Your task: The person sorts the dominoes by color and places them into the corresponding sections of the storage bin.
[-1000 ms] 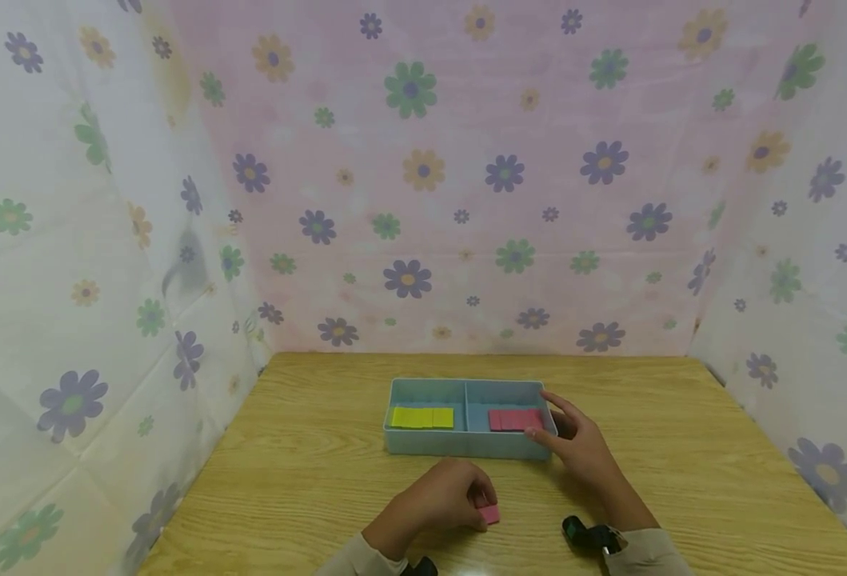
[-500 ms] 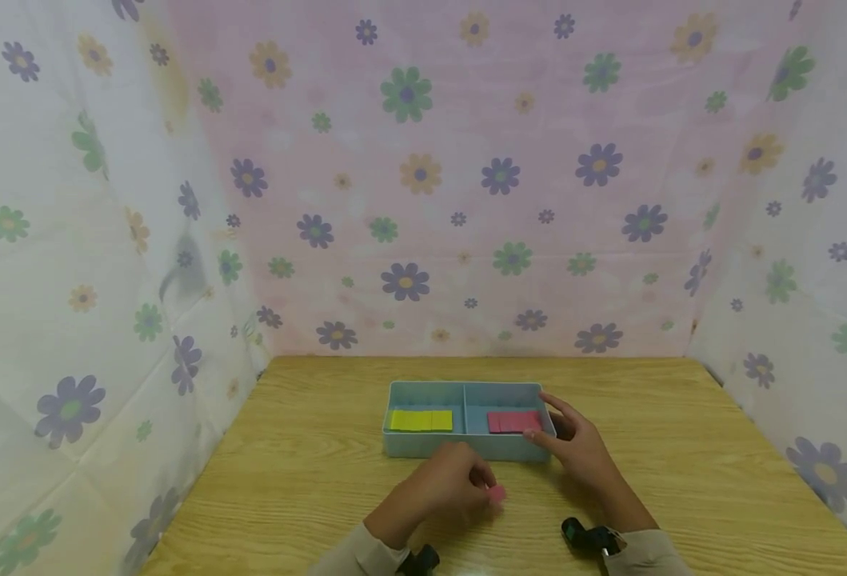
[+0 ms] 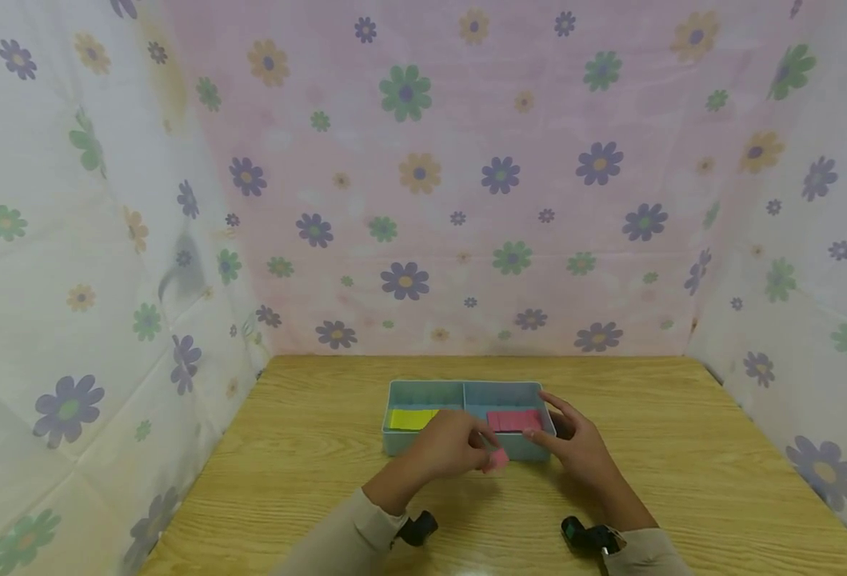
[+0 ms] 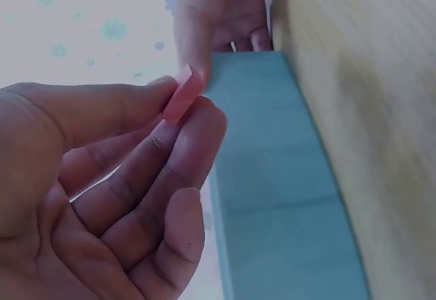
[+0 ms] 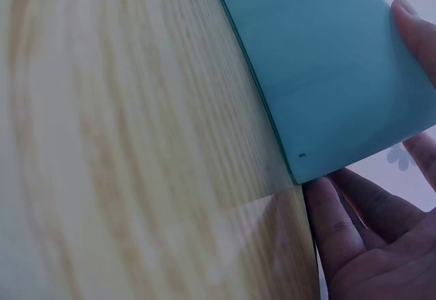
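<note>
A small flat pink block (image 3: 497, 460) is pinched between the thumb and fingertips of my left hand (image 3: 437, 450), just in front of the blue two-compartment box (image 3: 401, 443). In the left wrist view the pink block (image 4: 182, 95) shows its thickness beside the box's wall (image 4: 272, 170). My right hand (image 3: 585, 452) grips the box's right end, thumb at the front rim and fingers along the end. Overlapping yellow pieces (image 3: 410, 419) lie in the left compartment, partly hidden by my left hand. A row of pink pieces (image 3: 517, 421) lies in the right compartment.
The box stands on a wood-grain table (image 3: 308, 456). Flower-printed cloth (image 3: 459, 256) hangs behind the table and along both sides. A dark wrist camera (image 3: 417, 528) is at my left sleeve, another wrist camera (image 3: 585, 534) at my right.
My left hand has lifted the pink block from the table and moved it forward to the box's front wall. My right hand has stayed on the box.
</note>
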Demonstrator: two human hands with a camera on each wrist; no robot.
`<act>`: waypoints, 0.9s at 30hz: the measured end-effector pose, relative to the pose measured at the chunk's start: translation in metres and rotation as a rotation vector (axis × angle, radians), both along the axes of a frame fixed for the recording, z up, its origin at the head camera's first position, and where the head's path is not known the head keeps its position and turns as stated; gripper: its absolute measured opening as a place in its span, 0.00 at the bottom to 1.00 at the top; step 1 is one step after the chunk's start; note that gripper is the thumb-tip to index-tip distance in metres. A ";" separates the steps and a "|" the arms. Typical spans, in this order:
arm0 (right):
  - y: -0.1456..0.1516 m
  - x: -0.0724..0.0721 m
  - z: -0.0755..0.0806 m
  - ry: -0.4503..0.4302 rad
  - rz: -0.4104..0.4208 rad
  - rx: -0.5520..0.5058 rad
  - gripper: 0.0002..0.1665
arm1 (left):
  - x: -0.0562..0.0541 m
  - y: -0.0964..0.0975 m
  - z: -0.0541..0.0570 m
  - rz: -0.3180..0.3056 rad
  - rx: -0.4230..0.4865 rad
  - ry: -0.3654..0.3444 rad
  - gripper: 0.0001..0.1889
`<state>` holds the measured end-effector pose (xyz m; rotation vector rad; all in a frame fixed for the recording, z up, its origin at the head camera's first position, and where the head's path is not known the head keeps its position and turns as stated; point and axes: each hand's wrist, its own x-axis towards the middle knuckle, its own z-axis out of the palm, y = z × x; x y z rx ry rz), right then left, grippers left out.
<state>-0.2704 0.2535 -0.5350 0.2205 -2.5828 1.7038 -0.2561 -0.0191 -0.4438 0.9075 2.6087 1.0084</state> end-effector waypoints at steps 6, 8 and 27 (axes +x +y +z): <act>0.000 0.000 -0.001 0.005 -0.007 0.010 0.48 | -0.015 -0.002 0.012 0.015 0.062 -0.059 0.12; 0.000 -0.001 -0.001 0.003 -0.010 0.013 0.48 | -0.020 -0.002 0.015 0.028 0.090 -0.094 0.13; -0.002 0.002 0.004 -0.021 -0.009 -0.016 0.48 | -0.061 -0.001 0.031 0.196 0.203 -0.231 0.08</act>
